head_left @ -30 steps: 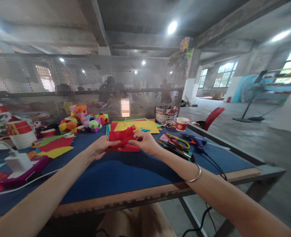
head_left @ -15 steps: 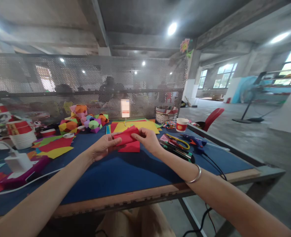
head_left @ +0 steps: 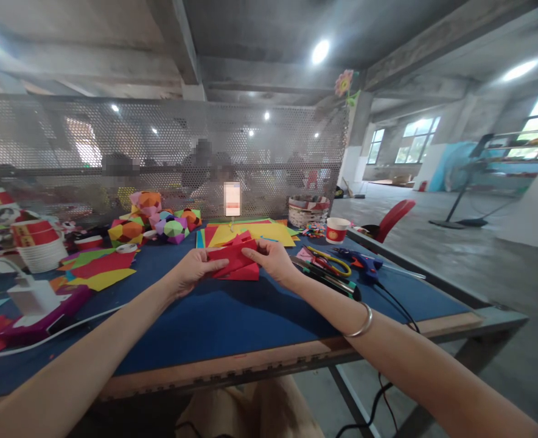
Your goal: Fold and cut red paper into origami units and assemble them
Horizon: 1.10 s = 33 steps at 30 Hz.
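Both of my hands hold a folded red paper sheet point(head_left: 233, 258) just above the blue table mat point(head_left: 232, 316). My left hand point(head_left: 195, 269) pinches its left edge with thumb on top. My right hand point(head_left: 273, 260) grips its right edge, fingers closed on the paper. Another red sheet point(head_left: 244, 274) lies flat under the held one. A silver bangle point(head_left: 360, 325) sits on my right forearm.
Coloured paper sheets point(head_left: 251, 232) lie behind the hands, folded paper balls point(head_left: 153, 222) farther left. Scissors point(head_left: 328, 260) and a glue gun point(head_left: 363, 263) lie to the right, with a paper cup point(head_left: 336, 230) and basket point(head_left: 308, 210). Stacked cups point(head_left: 38, 243) and a charger point(head_left: 31, 298) sit left. A mesh screen point(head_left: 159, 152) backs the table.
The red paper was lifted and turned between my hands, its fold now pointing up-right; my right hand shifted slightly up and toward the back of the table.
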{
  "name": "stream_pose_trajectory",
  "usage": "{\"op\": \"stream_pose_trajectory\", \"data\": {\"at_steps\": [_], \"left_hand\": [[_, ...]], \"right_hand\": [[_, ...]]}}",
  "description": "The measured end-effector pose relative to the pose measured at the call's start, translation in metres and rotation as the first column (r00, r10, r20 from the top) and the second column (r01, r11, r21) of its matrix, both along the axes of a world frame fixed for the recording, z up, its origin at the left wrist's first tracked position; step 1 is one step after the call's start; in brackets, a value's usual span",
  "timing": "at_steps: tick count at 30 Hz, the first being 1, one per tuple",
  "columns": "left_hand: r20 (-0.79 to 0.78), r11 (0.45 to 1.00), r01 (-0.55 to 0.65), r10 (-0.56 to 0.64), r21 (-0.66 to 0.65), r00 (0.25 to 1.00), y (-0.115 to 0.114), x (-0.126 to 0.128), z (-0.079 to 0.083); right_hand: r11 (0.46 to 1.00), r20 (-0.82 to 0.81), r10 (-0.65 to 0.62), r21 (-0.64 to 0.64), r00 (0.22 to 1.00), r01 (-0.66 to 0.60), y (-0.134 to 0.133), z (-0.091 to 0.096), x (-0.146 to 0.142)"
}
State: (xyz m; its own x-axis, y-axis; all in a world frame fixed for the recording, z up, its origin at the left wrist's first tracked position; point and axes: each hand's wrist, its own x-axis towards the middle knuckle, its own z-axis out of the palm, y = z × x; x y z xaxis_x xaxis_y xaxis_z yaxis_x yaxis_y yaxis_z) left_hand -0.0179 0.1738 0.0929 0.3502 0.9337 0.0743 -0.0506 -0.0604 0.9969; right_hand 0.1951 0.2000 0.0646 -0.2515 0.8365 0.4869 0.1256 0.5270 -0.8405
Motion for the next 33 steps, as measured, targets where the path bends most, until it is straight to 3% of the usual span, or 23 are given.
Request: {"op": "stream_pose_trajectory", "data": {"at_steps": [19,33], "left_hand": [[-0.007,0.998,-0.045,0.045,-0.04,0.999,0.003,-0.001,-0.002],[0.054,0.979,-0.077,0.089,-0.191,0.995,0.004,-0.005,0.01]], "right_hand": [[1.0,0.021,0.0,-0.008,1.0,0.0,-0.001,0.001,0.0],[0.987,-0.014,-0.161,0.025,0.987,0.162,0.003,0.007,0.005]]}}
